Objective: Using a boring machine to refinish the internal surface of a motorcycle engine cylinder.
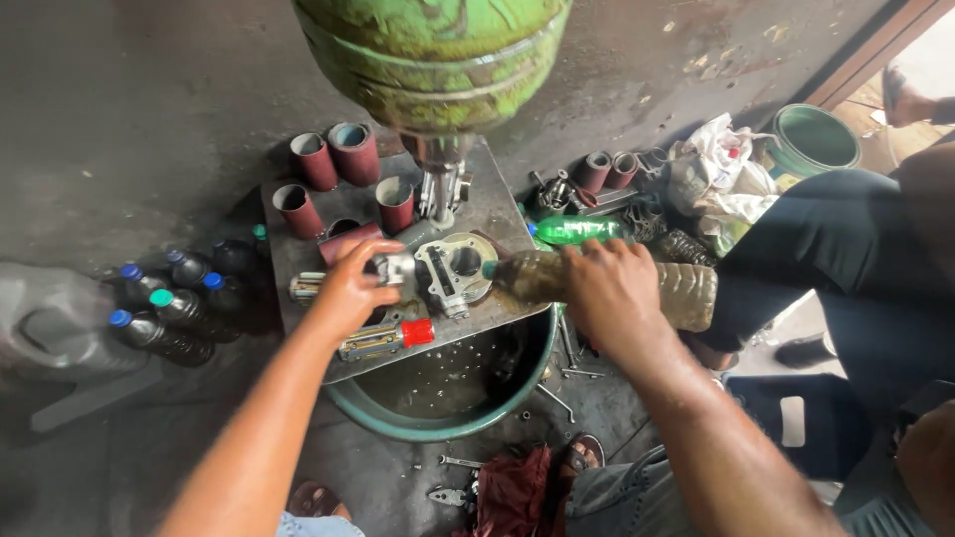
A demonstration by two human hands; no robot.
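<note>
A stained, dark concrete floor [149,119] spreads out under a square steel plate [497,214], which sits below a chipped green machine head [438,60] with a shiny spindle [440,189] pointing down. On the plate lies a grey cast-metal engine part [453,268] with a round bore, and around it stand several dark red cylinder sleeves [343,154], hollow and open at the top. A green basin [438,423] under the plate edge holds murky liquid. Dark bottles [174,298] with blue and green caps are grouped on the floor to the left. The left hand [348,288] reaches in from below, fingers curled around the near edge of the engine part. The right hand [612,293] is wrapped around a clear plastic bottle [686,293] of brownish liquid, held on its side with its neck pointing at the part.
</note>
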